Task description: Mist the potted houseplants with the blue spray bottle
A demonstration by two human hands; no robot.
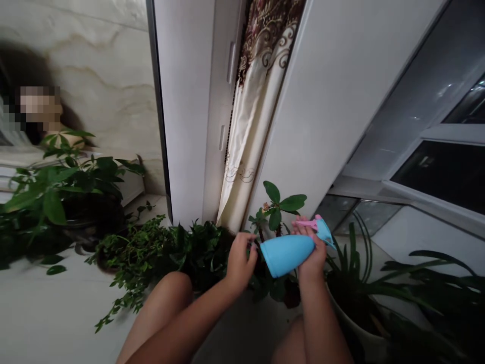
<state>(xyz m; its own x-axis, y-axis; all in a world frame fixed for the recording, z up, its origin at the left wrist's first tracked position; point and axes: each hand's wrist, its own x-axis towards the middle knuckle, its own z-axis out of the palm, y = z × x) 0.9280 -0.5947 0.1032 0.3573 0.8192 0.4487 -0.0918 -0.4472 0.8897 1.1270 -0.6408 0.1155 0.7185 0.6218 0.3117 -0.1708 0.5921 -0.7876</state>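
Note:
My right hand [312, 253] is wrapped round a light blue spray bottle [288, 253] with a pink trigger, held sideways with its base pointing left. My left hand [242, 258] is just left of the bottle's base, its fingers curled among the leaves of a small plant [278, 205] with round green leaves and a thorny stem. Whether those fingers pinch a leaf or stem is hidden. Both my knees show at the bottom of the view.
Potted plants crowd the floor: a trailing small-leaved one [140, 253], a broad-leaved one [60, 182] at left, a long-leaved one in a white pot [364, 333] at right. A patterned curtain [253, 116] hangs behind a white sliding door frame. A window [435, 172] is at right. A person sits far left.

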